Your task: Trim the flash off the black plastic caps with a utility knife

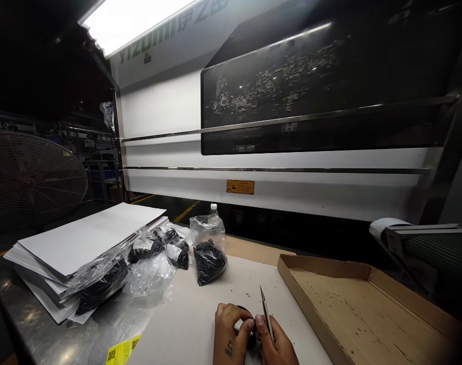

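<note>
A small, rounded black part [251, 339], its outline partly hidden, is pinched in the grip of the left hand [227, 332] at the frame's bottom centre; a slim, pale, pointed tool [268, 315] is clasped by the right hand [279, 345], cut off at the lower edge.

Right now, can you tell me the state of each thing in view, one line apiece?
Left hand: closed on a black part.
Right hand: gripping a pointed tool, tip up.
Large clear bag: upright, partly filled with black pieces.
Bottle: capped, behind that bag.
Cardboard tray: open-topped, dark bits scattered inside.
White sheets: stacked unevenly.
Lamp: lit.
Fan: cannot tell whether running.
</note>
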Motion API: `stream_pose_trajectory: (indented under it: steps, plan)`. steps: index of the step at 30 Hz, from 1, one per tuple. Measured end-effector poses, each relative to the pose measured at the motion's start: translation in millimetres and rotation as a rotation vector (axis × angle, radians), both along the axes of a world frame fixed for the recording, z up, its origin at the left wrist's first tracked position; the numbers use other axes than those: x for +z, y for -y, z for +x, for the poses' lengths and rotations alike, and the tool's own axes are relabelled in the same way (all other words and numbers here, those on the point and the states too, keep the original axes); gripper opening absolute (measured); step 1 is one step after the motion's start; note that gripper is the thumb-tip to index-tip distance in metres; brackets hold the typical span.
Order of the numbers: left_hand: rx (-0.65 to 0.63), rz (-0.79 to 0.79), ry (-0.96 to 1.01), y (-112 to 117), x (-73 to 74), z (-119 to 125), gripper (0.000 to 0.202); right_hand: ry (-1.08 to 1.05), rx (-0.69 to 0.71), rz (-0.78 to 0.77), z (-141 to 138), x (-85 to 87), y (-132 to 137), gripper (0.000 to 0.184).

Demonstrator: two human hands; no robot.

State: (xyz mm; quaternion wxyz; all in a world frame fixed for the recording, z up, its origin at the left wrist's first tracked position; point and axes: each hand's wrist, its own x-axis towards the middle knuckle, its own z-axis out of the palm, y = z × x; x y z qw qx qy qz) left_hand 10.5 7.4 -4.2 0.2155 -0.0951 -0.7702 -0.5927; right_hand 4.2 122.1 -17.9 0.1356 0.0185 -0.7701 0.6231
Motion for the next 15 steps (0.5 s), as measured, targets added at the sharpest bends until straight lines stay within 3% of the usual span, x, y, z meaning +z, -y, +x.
stream_pose_trajectory:
  steps: [15]
  plan:
    - [0.009, -0.011, -0.012, -0.5, -0.3, 1.2, 0.024, 0.006, 0.084, -0.025, 0.6, -3.2, -0.3, 0.05]
